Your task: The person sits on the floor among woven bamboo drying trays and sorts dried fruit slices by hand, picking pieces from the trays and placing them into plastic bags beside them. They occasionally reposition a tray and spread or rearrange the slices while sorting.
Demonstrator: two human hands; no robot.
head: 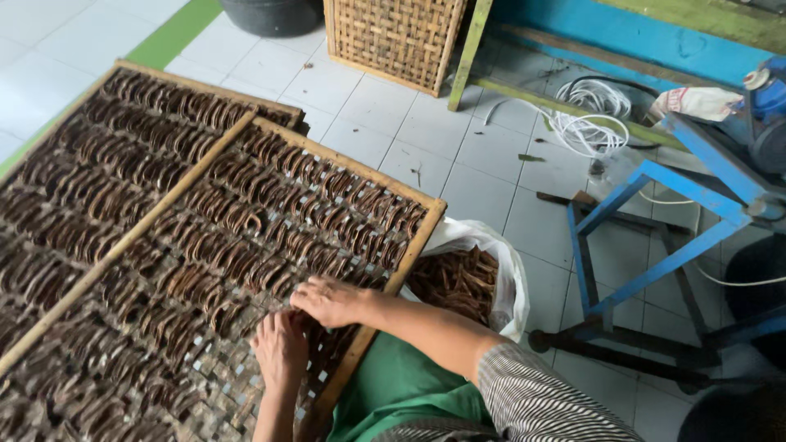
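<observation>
Two hands, left and right, press loosely curled onto curved brown strips covering a woven wood-framed tray.

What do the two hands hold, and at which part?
It cannot be told: both the left hand and the right hand rest palm-down on the brown curved strips.

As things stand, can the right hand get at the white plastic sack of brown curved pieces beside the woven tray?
Probably yes. The right hand rests on the woven wood-framed tray near its edge, and the white plastic sack sits open-mouthed just beyond that frame, nothing between.
</observation>
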